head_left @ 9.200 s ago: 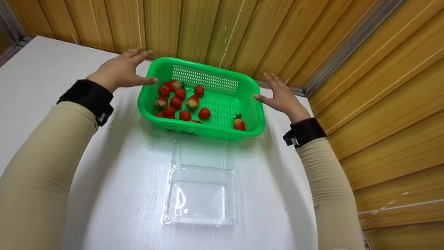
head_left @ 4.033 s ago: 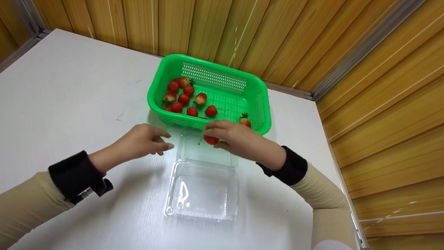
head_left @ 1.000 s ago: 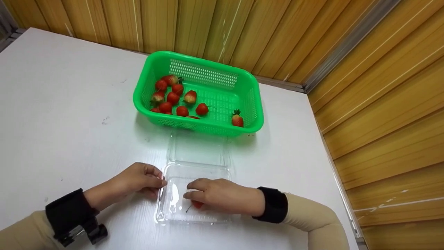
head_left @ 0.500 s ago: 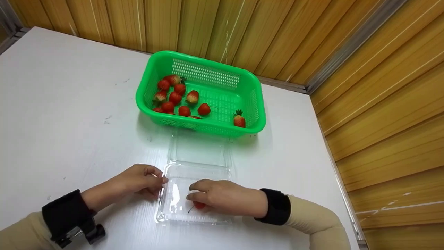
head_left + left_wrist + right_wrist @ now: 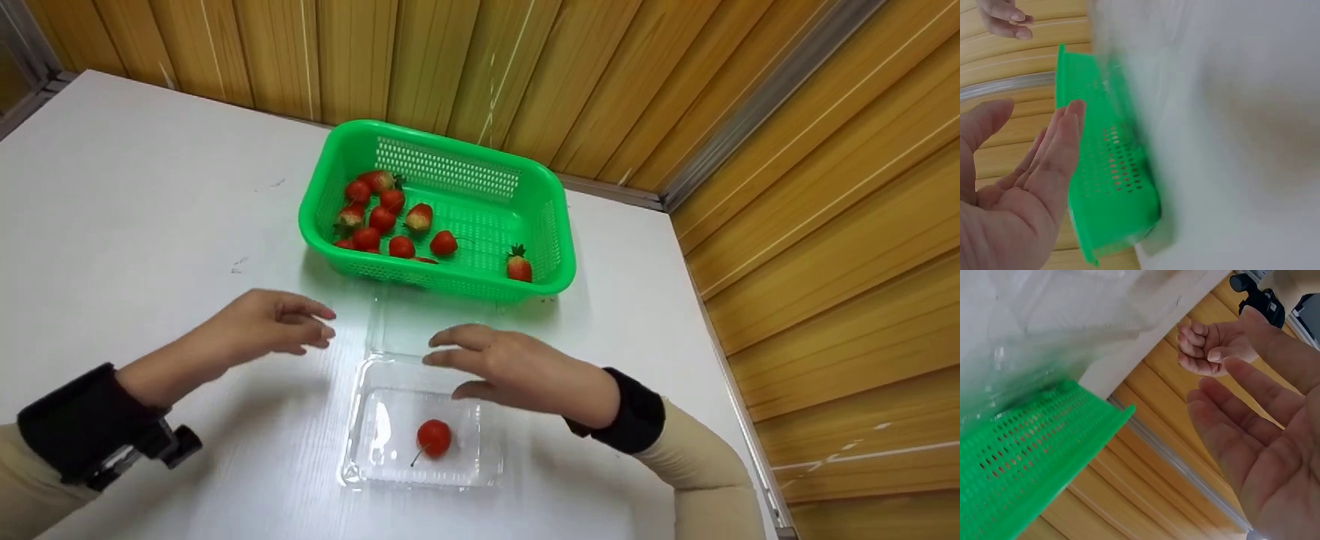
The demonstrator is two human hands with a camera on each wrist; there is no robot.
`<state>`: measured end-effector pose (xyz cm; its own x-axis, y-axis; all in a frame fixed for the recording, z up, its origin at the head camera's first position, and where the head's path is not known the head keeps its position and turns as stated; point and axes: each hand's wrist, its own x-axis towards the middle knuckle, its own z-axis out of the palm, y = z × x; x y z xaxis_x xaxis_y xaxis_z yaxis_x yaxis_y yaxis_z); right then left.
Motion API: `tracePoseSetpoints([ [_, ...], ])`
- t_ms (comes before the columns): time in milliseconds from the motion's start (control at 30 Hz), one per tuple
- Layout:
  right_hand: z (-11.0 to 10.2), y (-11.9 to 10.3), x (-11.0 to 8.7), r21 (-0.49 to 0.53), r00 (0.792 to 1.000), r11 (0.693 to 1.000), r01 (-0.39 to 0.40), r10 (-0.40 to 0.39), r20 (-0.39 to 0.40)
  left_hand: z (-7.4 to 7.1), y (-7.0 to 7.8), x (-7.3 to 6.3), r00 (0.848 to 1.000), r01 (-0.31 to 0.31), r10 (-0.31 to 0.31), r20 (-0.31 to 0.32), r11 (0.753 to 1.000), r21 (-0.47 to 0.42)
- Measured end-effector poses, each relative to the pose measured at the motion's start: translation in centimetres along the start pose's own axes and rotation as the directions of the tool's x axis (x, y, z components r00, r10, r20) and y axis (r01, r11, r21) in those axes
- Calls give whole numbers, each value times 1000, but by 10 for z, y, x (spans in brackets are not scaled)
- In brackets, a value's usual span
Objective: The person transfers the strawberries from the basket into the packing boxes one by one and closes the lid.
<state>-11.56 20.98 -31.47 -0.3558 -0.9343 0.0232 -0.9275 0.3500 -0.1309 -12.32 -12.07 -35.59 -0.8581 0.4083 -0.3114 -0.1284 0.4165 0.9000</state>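
A round red fruit with a thin stem point(image 5: 434, 438), cherry-like, lies in the lower part of a clear plastic clamshell box point(image 5: 366, 420). My right hand point(image 5: 517, 371) hovers over the box's right side, fingers loosely extended and holding nothing. Left of the box, my left hand point(image 5: 255, 334) is raised over the table with relaxed fingers and nothing in its grasp. In the left wrist view, the left palm point(image 5: 1022, 208) faces the green basket point(image 5: 1117, 214). The right wrist view shows the right hand's fingers point(image 5: 1230, 439) spread apart.
Behind the box stands the green basket point(image 5: 435, 279) with several strawberries point(image 5: 418, 218) and round red fruits point(image 5: 444, 243) inside, mostly at its left. The box's transparent lid point(image 5: 409, 322) lies unfolded toward the basket. A wood-panelled wall point(image 5: 810, 262) borders the white table point(image 5: 172, 202).
My right hand has let go of the round red fruit, leaving it in the box, and lifted up and away. My left hand has released the box's left edge and moved up and left.
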Motion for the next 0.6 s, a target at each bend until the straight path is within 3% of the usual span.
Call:
tracePoseSetpoints([
  [167,-30,30,9,123,996,992,-18,28,-79,-33,36,15,994,-14,17,-108,1000,27],
  [300,-51,53,22,162,991,984,-77,93,-96,-54,58,31,982,-30,36,-187,999,36],
  [433,-66,76,37,164,976,969,-184,199,-82,-71,72,47,969,-34,55,-240,995,90],
  [600,-81,111,55,118,941,943,-312,323,-96,-91,83,64,951,-32,83,-299,985,172],
])
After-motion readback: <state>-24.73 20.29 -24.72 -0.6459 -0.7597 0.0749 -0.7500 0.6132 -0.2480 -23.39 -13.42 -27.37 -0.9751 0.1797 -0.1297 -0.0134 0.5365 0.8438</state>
